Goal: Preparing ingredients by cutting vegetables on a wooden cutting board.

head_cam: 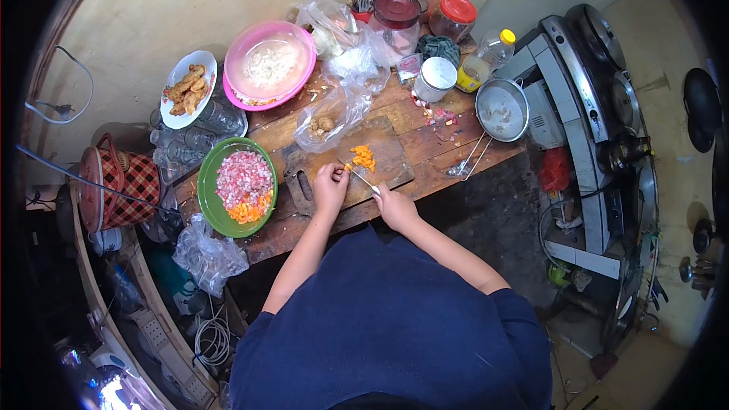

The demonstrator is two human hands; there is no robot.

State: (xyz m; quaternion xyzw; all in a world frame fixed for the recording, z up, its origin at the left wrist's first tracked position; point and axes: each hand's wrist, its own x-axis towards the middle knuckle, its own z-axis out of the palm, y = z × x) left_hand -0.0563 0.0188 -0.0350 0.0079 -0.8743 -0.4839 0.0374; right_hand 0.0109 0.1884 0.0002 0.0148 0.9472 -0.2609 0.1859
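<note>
My right hand [394, 208] grips the handle of a small kitchen knife [363, 177], its blade pointing up and left. At the blade's far end, my left hand [331, 187] pinches a small orange piece [347, 167] over a wooden cutting board [387, 136]. Chopped orange pieces [363, 158] lie on the board just beyond the blade. To the left of my left hand is a green bowl [203, 185], which holds chopped pink and white pieces [242, 176] and more orange ones [248, 210]. An open plastic bag [333, 117] with brown contents touches the board's far edge.
On the wooden table [435, 151] stand a pink basin [228, 91], a metal strainer [502, 109], a white canister [435, 80] and a yellow-capped bottle [481, 62]. A plate of fried food [171, 114] rests on glasses at left. A gas stove [575, 77] is at right.
</note>
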